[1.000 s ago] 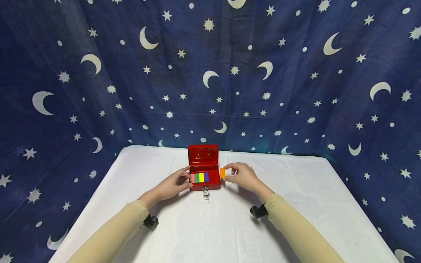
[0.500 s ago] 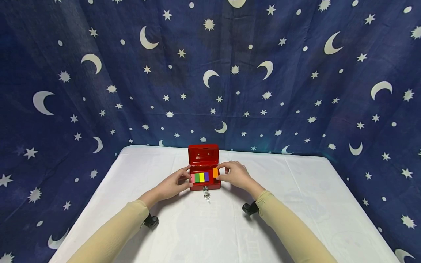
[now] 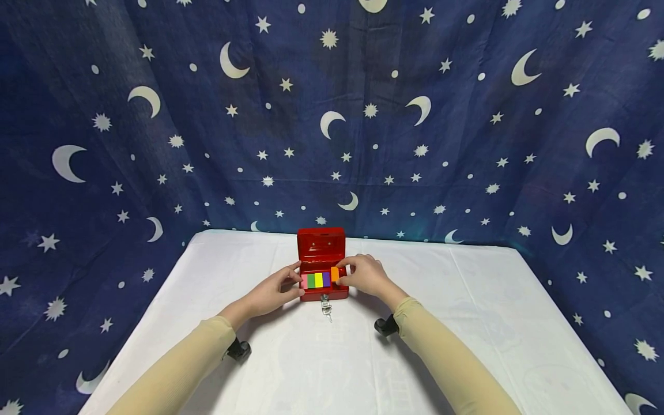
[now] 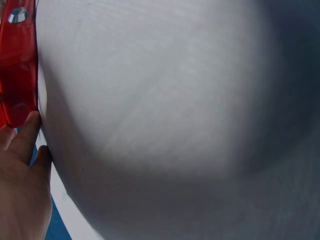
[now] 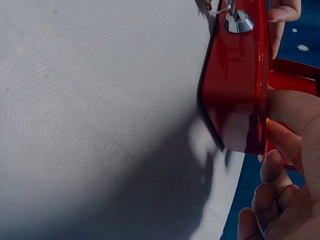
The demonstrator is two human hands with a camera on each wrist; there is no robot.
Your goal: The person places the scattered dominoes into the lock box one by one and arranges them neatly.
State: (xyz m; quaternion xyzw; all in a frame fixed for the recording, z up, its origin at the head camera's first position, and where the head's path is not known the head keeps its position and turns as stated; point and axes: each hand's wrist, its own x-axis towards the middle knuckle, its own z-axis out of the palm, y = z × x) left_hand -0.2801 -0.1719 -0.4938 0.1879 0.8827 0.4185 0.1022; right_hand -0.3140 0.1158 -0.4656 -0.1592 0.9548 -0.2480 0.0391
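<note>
A red metal cash box (image 3: 339, 294) stands on the white-covered table with its lid (image 3: 321, 244) raised. Inside, a pink block (image 3: 304, 281), a green block (image 3: 311, 280), a yellow block (image 3: 319, 280) and a purple block (image 3: 326, 279) lie side by side. Between thumb and finger, the right hand (image 3: 367, 275) pinches an orange block (image 3: 334, 274) close to the purple one, over the box's right part. The left hand (image 3: 270, 292) holds the box's left side, thumb at the front corner. The right wrist view shows the right fingertips passing behind the box wall, largely hiding the orange block.
Keys (image 3: 326, 308) hang from the lock on the box's front. The white cloth (image 3: 332, 369) spreads over the table around it. A dark blue curtain (image 3: 290, 190) with moons and stars closes off the back and sides.
The right hand has carried the orange block leftward, from outside the box's right wall to beside the purple block. The left hand has stayed in place.
</note>
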